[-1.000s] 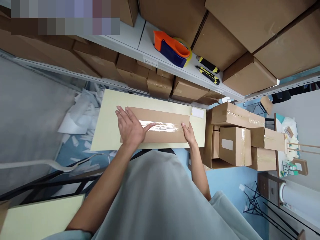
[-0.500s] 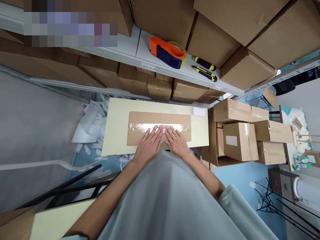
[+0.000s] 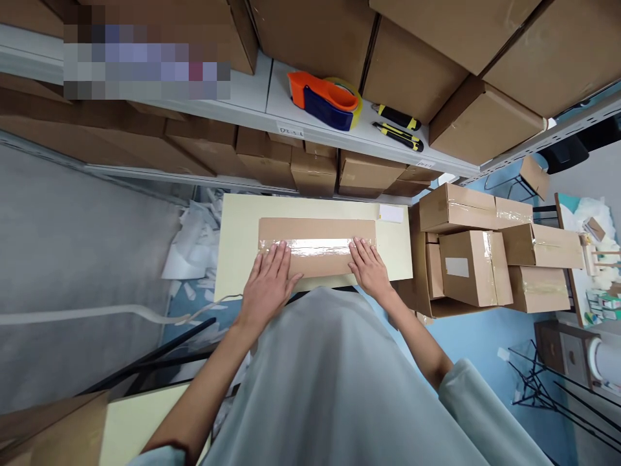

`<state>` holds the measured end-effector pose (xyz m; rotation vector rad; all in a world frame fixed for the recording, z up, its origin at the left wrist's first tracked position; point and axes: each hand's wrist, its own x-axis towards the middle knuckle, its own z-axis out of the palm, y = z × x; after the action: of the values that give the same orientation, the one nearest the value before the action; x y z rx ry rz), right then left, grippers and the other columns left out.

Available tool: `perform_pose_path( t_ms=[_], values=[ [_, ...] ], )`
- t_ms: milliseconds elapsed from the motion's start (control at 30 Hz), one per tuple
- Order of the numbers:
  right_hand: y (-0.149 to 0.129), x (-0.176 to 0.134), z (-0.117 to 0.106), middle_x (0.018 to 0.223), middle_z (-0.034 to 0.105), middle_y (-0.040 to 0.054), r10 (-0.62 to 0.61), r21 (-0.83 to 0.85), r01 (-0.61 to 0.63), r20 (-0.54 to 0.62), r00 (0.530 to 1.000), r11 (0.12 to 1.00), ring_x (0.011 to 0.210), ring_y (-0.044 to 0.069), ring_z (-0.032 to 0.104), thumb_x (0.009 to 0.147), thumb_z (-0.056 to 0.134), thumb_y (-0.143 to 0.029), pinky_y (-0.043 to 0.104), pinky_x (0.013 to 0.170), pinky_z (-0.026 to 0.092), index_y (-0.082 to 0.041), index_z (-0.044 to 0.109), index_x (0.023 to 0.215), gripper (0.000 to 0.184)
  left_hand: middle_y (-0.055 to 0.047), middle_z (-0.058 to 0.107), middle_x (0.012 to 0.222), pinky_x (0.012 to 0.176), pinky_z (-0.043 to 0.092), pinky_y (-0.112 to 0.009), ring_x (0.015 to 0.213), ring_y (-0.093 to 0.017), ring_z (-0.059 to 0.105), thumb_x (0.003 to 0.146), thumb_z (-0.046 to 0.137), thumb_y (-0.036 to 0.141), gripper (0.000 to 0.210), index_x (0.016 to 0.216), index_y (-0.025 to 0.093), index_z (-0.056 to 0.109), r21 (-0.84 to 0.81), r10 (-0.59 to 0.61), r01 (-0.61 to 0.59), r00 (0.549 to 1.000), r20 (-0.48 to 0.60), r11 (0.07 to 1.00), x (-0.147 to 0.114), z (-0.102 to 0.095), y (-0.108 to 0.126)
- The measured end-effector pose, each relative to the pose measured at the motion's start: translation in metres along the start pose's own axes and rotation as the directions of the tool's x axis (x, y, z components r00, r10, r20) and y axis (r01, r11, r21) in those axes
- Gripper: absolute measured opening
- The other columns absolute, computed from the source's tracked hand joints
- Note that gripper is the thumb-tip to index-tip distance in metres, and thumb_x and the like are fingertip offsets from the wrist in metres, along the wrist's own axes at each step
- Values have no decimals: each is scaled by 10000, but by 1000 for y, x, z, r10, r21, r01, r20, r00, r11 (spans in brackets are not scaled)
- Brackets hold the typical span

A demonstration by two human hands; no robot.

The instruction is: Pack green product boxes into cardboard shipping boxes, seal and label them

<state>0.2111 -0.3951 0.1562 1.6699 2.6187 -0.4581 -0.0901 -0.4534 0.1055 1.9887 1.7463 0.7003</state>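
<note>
A long brown cardboard box (image 3: pixel 317 228) lies on the pale yellow table (image 3: pixel 237 226) in front of me. Shiny clear packing tape (image 3: pixel 320 247) runs lengthwise along its top. My left hand (image 3: pixel 269 278) rests flat near the box's left end, fingertips on the tape and thumb spread to the side. Near the right end, my right hand (image 3: pixel 369 266) lies flat with its fingertips at the tape. Both hands hold nothing. Part of the box's near edge is covered by my hands.
A white label pad (image 3: pixel 391 213) sits at the table's far right corner. Above, a shelf (image 3: pixel 252 116) carries an orange and blue tape dispenser (image 3: pixel 325 100), two utility knives (image 3: pixel 398 126) and large boxes. Stacked cartons (image 3: pixel 473 268) stand to the right; white scrap paper (image 3: pixel 189 243) is heaped left.
My hands have moved apart along the tape, from side by side near the middle to opposite ends of the box. The view has shifted slightly.
</note>
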Motion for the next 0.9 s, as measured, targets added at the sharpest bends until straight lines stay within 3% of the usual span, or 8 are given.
perform_pose_path(
  t_ms=[267,367,467,633,733,800,900],
  values=[
    [8,-2,6,1904,268,110,81,-139,-91,-77,994,986,1795,306,223,1218,412,-362,529,1464,225,-187,377,1815,624,-238,266,1875,1427,139,-704,1772,-439,215,1165,351,512,810,1827,58,244,50,-153,156,986,-64,987,-8,-12,3],
    [-11,10,9,1909,251,104,-7,-121,-4,-91,996,993,1797,299,216,1224,397,-381,523,1468,218,-191,376,1816,622,-227,258,1882,1427,141,-702,1783,-432,175,1162,371,498,804,1834,80,234,37,-84,86,995,-61,996,9,-2,14],
    [-35,28,16,1908,261,95,-102,-97,96,-66,993,991,1798,277,214,1225,392,-376,501,1472,214,-196,365,1819,621,-209,332,1862,1438,147,-664,1774,-404,236,1155,387,497,787,1828,101,284,15,59,-59,998,20,998,29,16,29],
    [-45,44,26,1895,310,91,-106,-9,105,-62,992,994,1796,272,223,1212,408,-354,516,1468,227,-203,334,1830,640,-206,379,1843,1442,159,-644,1755,-389,304,1147,376,520,777,1806,109,361,-31,112,-110,990,87,993,41,29,36],
    [-26,36,24,1905,271,116,-4,88,16,-133,991,996,1799,288,210,1214,398,-442,530,1473,204,-175,312,1835,682,-225,350,1856,1446,147,-643,1770,-404,252,1141,371,573,829,1803,76,341,-69,11,-8,999,49,998,35,17,17],
    [-6,26,23,1914,226,151,149,192,-110,-204,968,975,1808,318,162,1208,372,-527,569,1474,172,-128,272,1841,755,-263,273,1878,1446,114,-663,1784,-433,174,1118,411,629,920,1804,27,291,-107,-146,143,989,-29,984,30,8,-6],
    [22,13,24,1912,225,177,356,453,-240,-190,915,859,1799,332,206,1186,307,-660,595,1451,239,-119,159,1859,876,-307,221,1882,1437,171,-670,1781,-464,160,1054,510,688,1030,1787,-2,292,-272,-441,413,896,-48,869,24,5,-45]
  ],
)
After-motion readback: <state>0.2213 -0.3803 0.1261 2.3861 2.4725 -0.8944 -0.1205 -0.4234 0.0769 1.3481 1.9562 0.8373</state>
